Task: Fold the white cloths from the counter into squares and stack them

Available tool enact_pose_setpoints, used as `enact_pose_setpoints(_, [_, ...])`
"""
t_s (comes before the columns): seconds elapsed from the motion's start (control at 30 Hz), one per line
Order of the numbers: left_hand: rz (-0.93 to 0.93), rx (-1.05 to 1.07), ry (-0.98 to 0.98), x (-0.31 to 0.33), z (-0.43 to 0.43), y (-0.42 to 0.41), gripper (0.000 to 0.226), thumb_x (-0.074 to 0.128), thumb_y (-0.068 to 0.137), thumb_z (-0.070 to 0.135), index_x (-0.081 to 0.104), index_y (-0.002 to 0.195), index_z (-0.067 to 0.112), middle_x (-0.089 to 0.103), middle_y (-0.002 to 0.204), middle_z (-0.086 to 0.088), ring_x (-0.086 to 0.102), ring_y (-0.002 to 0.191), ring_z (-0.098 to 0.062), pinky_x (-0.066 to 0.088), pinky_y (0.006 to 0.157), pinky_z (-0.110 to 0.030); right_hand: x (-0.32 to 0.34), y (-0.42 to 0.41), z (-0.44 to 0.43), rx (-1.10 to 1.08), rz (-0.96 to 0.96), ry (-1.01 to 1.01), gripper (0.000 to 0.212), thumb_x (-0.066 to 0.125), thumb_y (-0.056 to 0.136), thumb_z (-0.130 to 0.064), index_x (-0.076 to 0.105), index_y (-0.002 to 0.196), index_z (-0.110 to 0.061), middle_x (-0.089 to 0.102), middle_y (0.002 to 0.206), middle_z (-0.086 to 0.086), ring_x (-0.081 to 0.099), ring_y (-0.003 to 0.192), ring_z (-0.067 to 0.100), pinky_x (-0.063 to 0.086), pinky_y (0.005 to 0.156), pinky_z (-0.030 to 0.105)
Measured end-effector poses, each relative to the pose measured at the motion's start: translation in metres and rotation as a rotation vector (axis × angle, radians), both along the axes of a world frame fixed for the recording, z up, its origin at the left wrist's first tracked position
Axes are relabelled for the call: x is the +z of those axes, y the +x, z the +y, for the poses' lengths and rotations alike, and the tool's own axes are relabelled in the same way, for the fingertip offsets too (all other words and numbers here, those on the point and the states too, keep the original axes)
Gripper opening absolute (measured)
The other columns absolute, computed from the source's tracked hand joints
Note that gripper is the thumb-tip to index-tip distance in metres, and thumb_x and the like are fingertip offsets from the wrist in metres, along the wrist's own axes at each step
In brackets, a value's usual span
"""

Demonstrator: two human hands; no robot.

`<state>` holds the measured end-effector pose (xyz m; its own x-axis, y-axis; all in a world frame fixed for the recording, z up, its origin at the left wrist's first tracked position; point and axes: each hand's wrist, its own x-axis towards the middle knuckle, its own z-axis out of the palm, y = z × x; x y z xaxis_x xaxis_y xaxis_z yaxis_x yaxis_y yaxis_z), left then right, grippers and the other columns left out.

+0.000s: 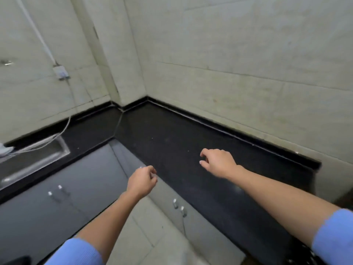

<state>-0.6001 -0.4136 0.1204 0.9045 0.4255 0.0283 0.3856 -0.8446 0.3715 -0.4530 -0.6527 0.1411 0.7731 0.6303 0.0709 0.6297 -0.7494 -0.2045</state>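
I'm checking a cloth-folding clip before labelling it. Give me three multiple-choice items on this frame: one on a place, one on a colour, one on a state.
1. Where in the black stone counter is the recessed steel sink set?
A. its left wing
B. its right end
C. its inner corner

2. What colour are the person's pushed-up fabric sleeves?
A. blue
B. white
C. red

3. What is in the grip of the left hand and the right hand?
A. a white cloth each
B. nothing
C. a cabinet handle each

Answers: 1 A, the sink lies at the picture's left edge. 2 A, both cuffs show blue. 3 B, both hands hover with loosely curled fingers that hold nothing.
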Motion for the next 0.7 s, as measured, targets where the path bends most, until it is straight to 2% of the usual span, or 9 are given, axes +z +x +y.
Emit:
enact_pose_setpoints(0.17, [0.051,0.123,0.045,0.004,0.138,-0.042,0.023,0.054,0.084,0.026,0.063,0.105,0.021,0.069,0.097,-0.001,0.063,0.093,-0.024,0.052,0.072,-0.032,-0.017,-0.020,0.150,0.136,0.024,-0.030,0.032,0.046,0.094,-0.044,0.051,0.121,-0.026,0.064,0.111,-0.003,0.062,0.098,0.025,0.048,0.078,0.037])
enact_pose_setpoints(0.3, [0.077,0.212,0.039,-0.003,0.213,-0.060,0.025,0.054,0.086,0.027,0.062,0.108,0.022,0.069,0.096,0.000,0.062,0.093,-0.022,0.048,0.070,-0.031,-0.024,-0.026,0.235,0.246,0.029,-0.059,0.034,0.046,0.093,-0.045,0.050,0.120,-0.026,0.064,0.113,-0.001,0.062,0.099,0.026,0.047,0.079,0.037])
enact_pose_setpoints(0.6, [0.138,0.377,-0.047,-0.038,0.339,-0.048,0.029,0.056,0.084,0.028,0.062,0.112,0.021,0.069,0.095,0.001,0.063,0.091,-0.021,0.051,0.076,-0.032,-0.050,0.043,0.407,0.407,0.029,-0.129,0.036,0.048,0.093,-0.045,0.050,0.124,-0.026,0.063,0.116,0.000,0.062,0.100,0.025,0.043,0.074,0.035])
enact_pose_setpoints(0.7, [0.124,0.485,-0.073,-0.033,0.393,-0.036,0.027,0.058,0.083,0.026,0.064,0.109,0.019,0.069,0.093,0.000,0.063,0.091,-0.022,0.050,0.075,-0.031,-0.051,0.069,0.477,0.471,0.039,-0.135,0.039,0.047,0.094,-0.044,0.049,0.127,-0.024,0.062,0.120,0.002,0.061,0.103,0.025,0.046,0.078,0.036])
